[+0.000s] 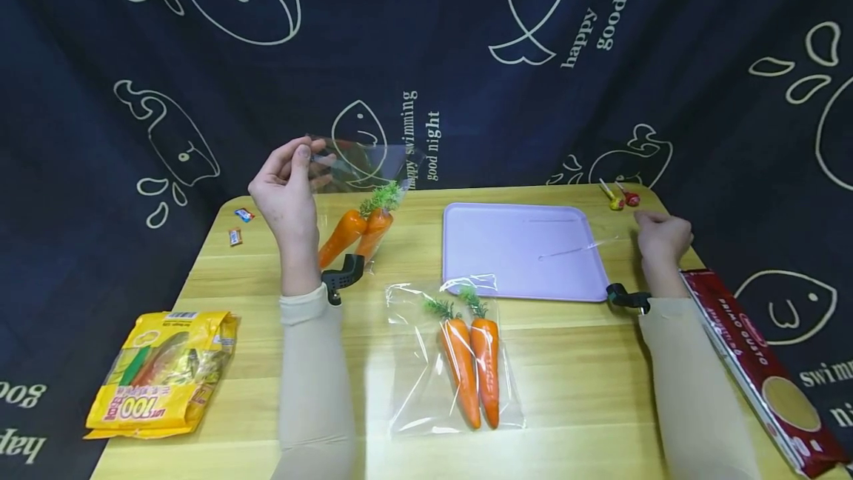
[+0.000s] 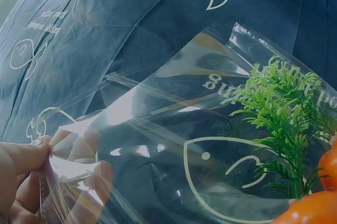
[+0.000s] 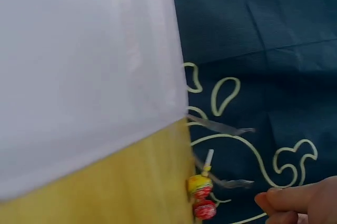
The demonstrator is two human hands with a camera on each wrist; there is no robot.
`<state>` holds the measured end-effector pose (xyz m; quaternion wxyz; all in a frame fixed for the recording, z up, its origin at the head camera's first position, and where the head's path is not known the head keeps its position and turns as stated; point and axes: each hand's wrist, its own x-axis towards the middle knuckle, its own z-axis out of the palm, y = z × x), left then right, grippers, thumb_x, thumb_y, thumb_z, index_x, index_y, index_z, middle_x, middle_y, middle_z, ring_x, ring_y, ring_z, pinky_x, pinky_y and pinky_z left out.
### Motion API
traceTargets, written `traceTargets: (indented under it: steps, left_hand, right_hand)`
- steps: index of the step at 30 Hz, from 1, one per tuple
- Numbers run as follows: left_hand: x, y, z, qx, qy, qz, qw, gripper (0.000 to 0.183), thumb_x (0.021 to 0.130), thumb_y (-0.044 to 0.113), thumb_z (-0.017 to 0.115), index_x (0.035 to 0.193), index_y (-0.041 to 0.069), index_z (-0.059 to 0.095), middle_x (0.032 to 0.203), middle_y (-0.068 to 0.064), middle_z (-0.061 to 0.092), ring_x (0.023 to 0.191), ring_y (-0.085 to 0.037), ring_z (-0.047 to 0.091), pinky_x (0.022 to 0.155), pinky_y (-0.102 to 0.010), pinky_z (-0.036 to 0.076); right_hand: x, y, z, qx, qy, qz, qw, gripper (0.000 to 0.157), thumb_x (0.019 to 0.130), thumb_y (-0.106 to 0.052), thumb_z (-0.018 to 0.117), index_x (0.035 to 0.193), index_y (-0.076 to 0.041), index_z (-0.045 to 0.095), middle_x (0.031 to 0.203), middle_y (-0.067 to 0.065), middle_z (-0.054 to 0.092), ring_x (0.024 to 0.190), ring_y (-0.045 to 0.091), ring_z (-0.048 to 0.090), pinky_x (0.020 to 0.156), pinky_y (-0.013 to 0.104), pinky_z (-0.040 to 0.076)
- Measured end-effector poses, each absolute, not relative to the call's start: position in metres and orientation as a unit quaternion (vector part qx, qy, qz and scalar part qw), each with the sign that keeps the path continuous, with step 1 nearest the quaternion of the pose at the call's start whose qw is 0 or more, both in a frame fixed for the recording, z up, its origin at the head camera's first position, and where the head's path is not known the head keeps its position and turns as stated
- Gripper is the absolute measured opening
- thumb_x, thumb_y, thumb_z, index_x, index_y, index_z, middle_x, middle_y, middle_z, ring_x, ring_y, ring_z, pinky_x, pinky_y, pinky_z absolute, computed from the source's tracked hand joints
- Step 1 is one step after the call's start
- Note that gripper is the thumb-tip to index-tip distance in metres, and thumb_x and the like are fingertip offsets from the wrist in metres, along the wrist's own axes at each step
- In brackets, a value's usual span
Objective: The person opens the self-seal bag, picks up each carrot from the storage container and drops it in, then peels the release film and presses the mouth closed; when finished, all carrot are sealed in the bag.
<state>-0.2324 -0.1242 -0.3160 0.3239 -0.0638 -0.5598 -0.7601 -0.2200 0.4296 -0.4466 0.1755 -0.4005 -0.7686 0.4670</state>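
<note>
My left hand (image 1: 289, 180) pinches the upper edge of a clear plastic bag (image 2: 142, 129), raised above the table's left side. Two orange carrots (image 1: 376, 228) with green tops hang in that bag. Just right of the tray, my right hand (image 1: 665, 239) has its fingers curled, with thumb and forefinger together. A thin transparent strip (image 1: 580, 249) stretches between the tray and this hand; a small gap shows between strip and fingertips. On the table between my arms lies another clear bag (image 1: 413, 391), holding two carrots (image 1: 460, 361).
A lilac tray (image 1: 513, 243) lies at the back. Two lollipops (image 1: 616, 203) sit at the back right corner. Spaghetti in a red pack (image 1: 753, 361) lies along the right edge. On the left are a yellow food bag (image 1: 160, 376) and two small wrapped candies (image 1: 243, 215).
</note>
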Motion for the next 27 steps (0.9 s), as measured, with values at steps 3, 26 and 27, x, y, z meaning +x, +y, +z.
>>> traceTargets:
  steps: [3,26,27]
  left_hand:
    - [-0.231,-0.123,-0.314,-0.067,-0.563,-0.756,0.327,0.021,0.091,0.016,0.071,0.106,0.001,0.075,0.102,-0.013,0.077,0.084,-0.028,0.075,0.070,-0.032,0.062]
    - [-0.226,-0.088,-0.312,-0.129,-0.546,-0.780,0.276,0.021,0.092,0.014,0.071,0.108,0.000,0.073,0.103,-0.014,0.076,0.084,-0.028,0.076,0.072,-0.038,0.062]
    - [-0.228,-0.087,-0.314,-0.134,-0.542,-0.784,0.271,0.022,0.092,0.014,0.071,0.108,0.000,0.073,0.104,-0.015,0.076,0.084,-0.029,0.076,0.071,-0.038,0.063]
  right_hand:
    - [-0.220,0.425,-0.438,-0.402,-0.740,0.494,0.217,0.030,0.093,-0.038,0.067,0.118,-0.023,0.075,0.116,-0.011,0.065,0.128,0.017,0.047,0.113,0.029,0.035]
    - [-0.270,0.162,-0.408,0.202,-0.657,0.724,-0.054,0.050,0.102,-0.024,0.058,0.150,-0.018,0.045,0.148,0.005,0.053,0.138,0.022,0.047,0.112,0.042,0.041]
    - [-0.271,0.159,-0.408,0.198,-0.640,0.741,-0.052,0.049,0.101,-0.026,0.060,0.148,-0.017,0.049,0.146,0.005,0.056,0.135,0.021,0.049,0.110,0.042,0.043]
